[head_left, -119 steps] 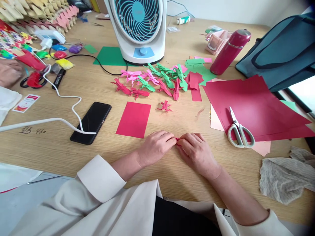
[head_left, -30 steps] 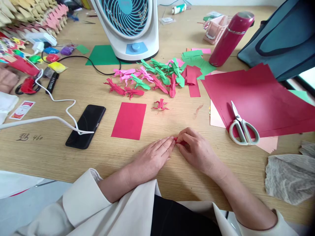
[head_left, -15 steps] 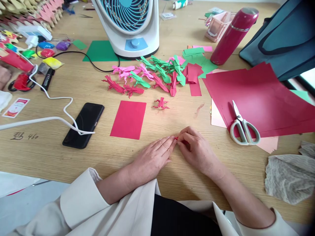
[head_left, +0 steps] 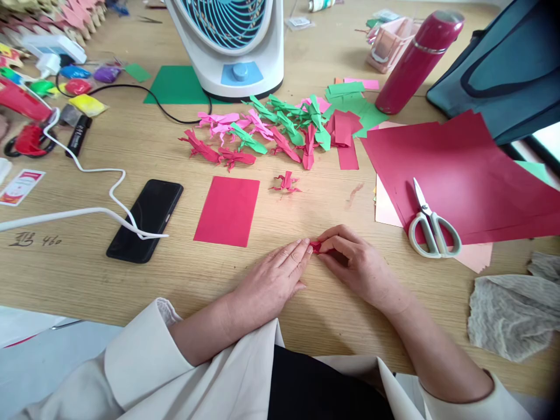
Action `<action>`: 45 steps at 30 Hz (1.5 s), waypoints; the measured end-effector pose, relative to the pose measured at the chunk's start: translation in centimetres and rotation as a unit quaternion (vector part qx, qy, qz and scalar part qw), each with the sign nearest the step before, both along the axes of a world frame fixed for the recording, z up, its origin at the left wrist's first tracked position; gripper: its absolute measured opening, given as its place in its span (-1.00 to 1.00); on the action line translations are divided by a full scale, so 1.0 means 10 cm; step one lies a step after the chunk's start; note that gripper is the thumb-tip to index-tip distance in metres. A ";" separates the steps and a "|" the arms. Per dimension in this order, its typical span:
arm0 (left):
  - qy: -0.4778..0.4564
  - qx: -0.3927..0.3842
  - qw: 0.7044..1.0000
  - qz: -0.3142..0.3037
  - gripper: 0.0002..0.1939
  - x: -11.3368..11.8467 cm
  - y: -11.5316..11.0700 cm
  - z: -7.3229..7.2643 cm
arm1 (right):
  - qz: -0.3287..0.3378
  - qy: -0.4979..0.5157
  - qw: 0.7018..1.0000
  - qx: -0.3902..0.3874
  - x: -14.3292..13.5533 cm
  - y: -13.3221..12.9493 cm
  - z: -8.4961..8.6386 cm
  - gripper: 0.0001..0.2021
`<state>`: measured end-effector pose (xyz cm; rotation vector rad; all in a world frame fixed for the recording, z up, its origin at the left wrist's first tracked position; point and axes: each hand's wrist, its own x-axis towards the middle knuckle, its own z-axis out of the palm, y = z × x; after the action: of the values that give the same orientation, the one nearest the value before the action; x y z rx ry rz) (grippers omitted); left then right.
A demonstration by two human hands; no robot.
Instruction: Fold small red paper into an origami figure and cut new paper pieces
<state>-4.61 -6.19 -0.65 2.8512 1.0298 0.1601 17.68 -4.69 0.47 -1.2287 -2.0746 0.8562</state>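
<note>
Your left hand (head_left: 271,280) lies flat on the table (head_left: 87,274), fingers out straight, and its fingertips touch a small red folded paper (head_left: 315,247). Your right hand (head_left: 354,262) pinches that paper between thumb and fingers, low on the table, right in front of you. Just past your hands lie a flat red sheet (head_left: 227,210) and one tiny red paper animal (head_left: 286,182). White scissors (head_left: 431,224) rest on the big red paper to your right.

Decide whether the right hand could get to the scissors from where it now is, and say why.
Probably yes. The right hand pinches a small red folded paper; the scissors lie to its right on red sheets, with only bare table between.
</note>
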 end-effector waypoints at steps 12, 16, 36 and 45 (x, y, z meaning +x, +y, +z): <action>0.018 -0.007 1.000 0.004 -0.47 0.02 0.00 0.02 | -0.033 -0.082 0.995 0.049 -0.07 -0.02 0.00 -0.86; 0.022 -0.007 1.000 0.004 -0.47 0.03 0.00 0.03 | -0.039 -0.091 0.993 0.059 -0.06 -0.01 0.01 -0.86; 0.033 0.038 0.999 0.001 -0.47 0.06 0.02 0.05 | 0.035 -0.137 0.982 0.127 -0.01 -0.05 -0.02 -0.78; 0.054 0.039 0.998 0.003 -0.50 0.08 0.01 0.04 | 0.122 -0.268 0.934 0.203 0.00 -0.09 0.09 -0.70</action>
<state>-3.79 -6.08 -0.21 2.9554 1.0749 0.0484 17.72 -5.61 1.35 -1.0618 -2.7077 0.1571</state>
